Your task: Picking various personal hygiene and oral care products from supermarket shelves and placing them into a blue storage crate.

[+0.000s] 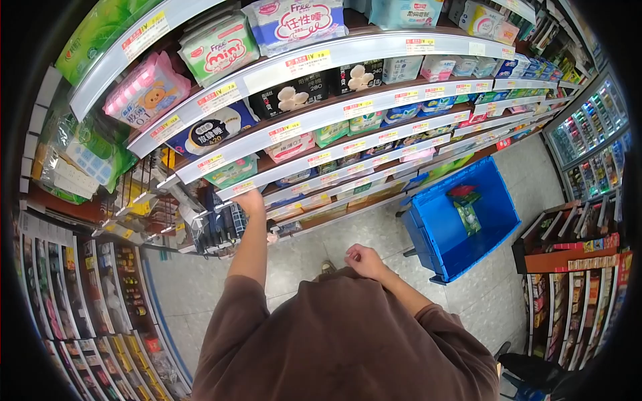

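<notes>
My left hand point(250, 200) reaches in at a lower shelf level on the left, its fingers hidden behind the shelf's edge strip. A mint-green soft pack point(232, 171) lies on the shelf just above it. What the fingers touch cannot be seen. Close in front of my body hangs my right hand point(363, 259), its fingers curled in loosely with nothing visible in them. Above my left hand, a dark blue pack point(215, 130) and black packs point(287, 97) of pads stand in rows, with pink point(148, 90) and green point(219, 51) packs higher up.
To my right stands a blue plastic bin point(418, 230) on legs, holding a green packet point(468, 217) and something red. Metal hooks point(144, 200) jut out left of the shelves. Drinks coolers point(592, 134) and a shelf rack point(568, 260) stand at the right; dark-clothed legs show lower right.
</notes>
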Action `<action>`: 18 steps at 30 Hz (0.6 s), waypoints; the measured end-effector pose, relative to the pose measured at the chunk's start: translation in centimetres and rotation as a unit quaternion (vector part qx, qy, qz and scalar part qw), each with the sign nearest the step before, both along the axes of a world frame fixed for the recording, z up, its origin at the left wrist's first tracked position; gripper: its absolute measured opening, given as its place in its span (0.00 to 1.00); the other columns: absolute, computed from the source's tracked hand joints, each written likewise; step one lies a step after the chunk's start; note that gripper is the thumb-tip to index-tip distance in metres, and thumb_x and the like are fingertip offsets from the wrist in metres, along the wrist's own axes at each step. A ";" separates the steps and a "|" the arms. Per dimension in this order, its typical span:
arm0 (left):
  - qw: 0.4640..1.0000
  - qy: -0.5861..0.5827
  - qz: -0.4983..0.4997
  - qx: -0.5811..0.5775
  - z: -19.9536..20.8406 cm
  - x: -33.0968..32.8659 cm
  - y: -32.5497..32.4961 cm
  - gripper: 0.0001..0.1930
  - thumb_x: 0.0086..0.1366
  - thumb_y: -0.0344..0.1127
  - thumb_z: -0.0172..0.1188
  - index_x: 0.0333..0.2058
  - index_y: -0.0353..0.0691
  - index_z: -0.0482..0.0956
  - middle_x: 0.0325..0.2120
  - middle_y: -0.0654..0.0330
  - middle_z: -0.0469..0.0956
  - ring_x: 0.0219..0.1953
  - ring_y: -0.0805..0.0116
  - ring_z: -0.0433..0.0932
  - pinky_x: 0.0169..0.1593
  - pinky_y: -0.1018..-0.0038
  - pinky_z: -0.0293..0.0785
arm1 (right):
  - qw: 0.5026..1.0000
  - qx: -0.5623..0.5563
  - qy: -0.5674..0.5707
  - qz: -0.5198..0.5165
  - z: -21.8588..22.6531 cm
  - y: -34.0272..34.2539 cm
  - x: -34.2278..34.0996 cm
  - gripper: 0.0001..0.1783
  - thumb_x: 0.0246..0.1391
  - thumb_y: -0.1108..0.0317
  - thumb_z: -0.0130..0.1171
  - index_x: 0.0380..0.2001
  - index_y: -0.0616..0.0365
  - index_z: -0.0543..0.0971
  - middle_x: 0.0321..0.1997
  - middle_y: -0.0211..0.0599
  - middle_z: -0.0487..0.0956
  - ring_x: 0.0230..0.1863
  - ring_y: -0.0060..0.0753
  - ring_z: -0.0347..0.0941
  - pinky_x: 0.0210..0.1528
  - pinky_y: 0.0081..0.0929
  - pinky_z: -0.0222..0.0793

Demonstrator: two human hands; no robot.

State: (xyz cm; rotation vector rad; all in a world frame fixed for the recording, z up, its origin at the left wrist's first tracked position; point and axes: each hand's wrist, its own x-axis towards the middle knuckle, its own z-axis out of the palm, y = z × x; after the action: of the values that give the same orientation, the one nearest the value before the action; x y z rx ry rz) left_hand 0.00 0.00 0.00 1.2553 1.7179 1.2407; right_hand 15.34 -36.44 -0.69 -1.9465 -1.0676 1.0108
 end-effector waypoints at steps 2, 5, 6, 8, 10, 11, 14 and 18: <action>0.991 0.005 0.008 0.131 -0.7 -0.8 0.8 0.40 0.63 0.52 0.59 0.60 0.26 0.52 0.58 0.32 0.64 0.60 0.37 0.64 0.63 0.58 0.58 | 1.000 0.007 0.027 0.006 0.0 0.5 -0.6 0.15 0.49 0.61 0.64 0.38 0.57 0.79 0.29 0.37 0.83 0.31 0.39 0.80 0.38 0.34 0.75; 0.996 -0.064 0.043 0.050 0.3 1.6 -1.3 0.39 0.63 0.50 0.60 0.59 0.27 0.52 0.54 0.38 0.69 0.55 0.45 0.71 0.58 0.61 0.65 | 1.000 0.008 0.009 0.015 0.3 -0.2 0.8 0.15 0.49 0.61 0.64 0.38 0.58 0.79 0.29 0.38 0.82 0.31 0.40 0.80 0.38 0.34 0.75; 0.996 -0.063 0.042 0.052 0.4 1.5 -1.1 0.39 0.63 0.50 0.60 0.59 0.27 0.52 0.54 0.38 0.69 0.55 0.45 0.71 0.58 0.61 0.65 | 1.000 0.010 0.010 0.014 0.3 0.2 0.8 0.15 0.49 0.61 0.64 0.38 0.58 0.79 0.29 0.38 0.82 0.31 0.40 0.80 0.38 0.34 0.75; 0.985 -0.169 0.040 -0.002 0.6 1.0 -0.7 0.37 0.64 0.49 0.59 0.59 0.27 0.54 0.52 0.44 0.70 0.50 0.55 0.74 0.52 0.66 0.70 | 0.999 0.021 0.015 0.024 0.4 1.0 0.8 0.15 0.49 0.61 0.64 0.38 0.58 0.78 0.30 0.38 0.82 0.30 0.40 0.79 0.37 0.34 0.75; 0.974 -0.227 0.007 -0.017 -2.3 -2.6 0.7 0.34 0.65 0.50 0.57 0.58 0.30 0.57 0.51 0.47 0.71 0.49 0.59 0.75 0.51 0.68 0.71 | 0.999 0.025 0.017 0.034 1.0 1.5 0.0 0.15 0.49 0.61 0.64 0.38 0.58 0.78 0.30 0.38 0.82 0.30 0.40 0.79 0.37 0.34 0.74; 0.957 -0.286 -0.033 -0.037 -3.4 -3.8 1.3 0.32 0.66 0.52 0.56 0.57 0.32 0.60 0.51 0.50 0.72 0.47 0.63 0.76 0.49 0.70 0.72 | 0.999 0.025 0.016 0.037 1.1 1.9 -0.1 0.15 0.50 0.61 0.64 0.38 0.58 0.78 0.30 0.39 0.82 0.30 0.40 0.79 0.37 0.34 0.74; 0.904 -0.408 -0.087 -0.092 -1.5 -2.3 -0.7 0.28 0.67 0.56 0.51 0.56 0.40 0.66 0.50 0.56 0.74 0.49 0.62 0.76 0.51 0.66 0.72 | 0.999 0.020 0.017 0.023 0.6 2.1 0.3 0.15 0.50 0.60 0.63 0.37 0.58 0.78 0.30 0.39 0.82 0.30 0.41 0.79 0.37 0.35 0.74; 0.827 -0.504 -0.218 -0.120 -2.0 -5.7 -2.1 0.28 0.66 0.59 0.48 0.57 0.48 0.67 0.54 0.61 0.74 0.54 0.60 0.74 0.56 0.59 0.70 | 1.000 0.017 0.000 0.026 1.9 2.3 -0.6 0.15 0.50 0.60 0.63 0.37 0.58 0.78 0.30 0.39 0.82 0.30 0.41 0.79 0.37 0.35 0.74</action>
State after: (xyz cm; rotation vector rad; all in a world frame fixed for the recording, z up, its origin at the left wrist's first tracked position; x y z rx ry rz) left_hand -5.73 -2.11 -1.96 0.5682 0.7121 1.0494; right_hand 14.77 -34.12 1.18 -1.9018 -1.1329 1.0133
